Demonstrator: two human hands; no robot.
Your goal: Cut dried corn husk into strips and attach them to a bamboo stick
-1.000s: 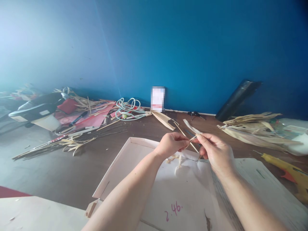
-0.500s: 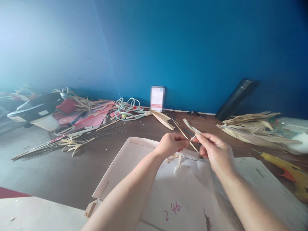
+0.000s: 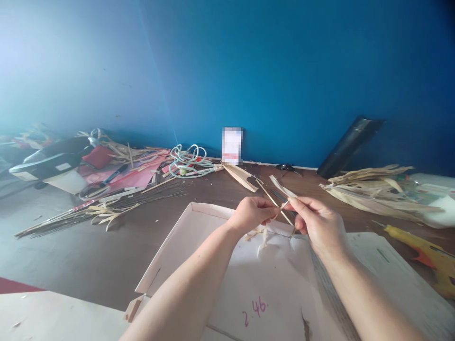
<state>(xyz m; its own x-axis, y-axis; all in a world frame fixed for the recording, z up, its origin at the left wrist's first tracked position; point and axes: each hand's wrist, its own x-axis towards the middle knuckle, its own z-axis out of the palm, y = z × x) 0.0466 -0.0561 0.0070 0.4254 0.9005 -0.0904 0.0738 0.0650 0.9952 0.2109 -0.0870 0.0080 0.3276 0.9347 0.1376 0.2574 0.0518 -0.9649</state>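
Observation:
My left hand (image 3: 251, 216) is closed in a pinch on one end of a thin pale strip (image 3: 285, 204), apparently dried corn husk. My right hand (image 3: 323, 223) pinches the other end, with thumb and forefinger pressed together. A narrow light stick (image 3: 267, 193) runs diagonally past the fingertips; whether a hand touches it I cannot tell. Both hands are above the far edge of a white cardboard box lid (image 3: 206, 237) marked "2.46.". Husk scraps (image 3: 264, 237) lie on the lid beneath them. Another pale husk piece (image 3: 282, 186) shows just behind my right fingers.
A yellow glue gun (image 3: 423, 248) lies at right, near piled dried husks (image 3: 377, 196) and a leaning black roll (image 3: 350, 144). At left are a coiled pale cable (image 3: 192, 163), thin wires (image 3: 142, 196) and pink paper (image 3: 142, 173). A husk (image 3: 241, 177) lies behind the hands.
Almost nothing differs. Both hands keep the same pinch on the strip, and the view has shifted very slightly.

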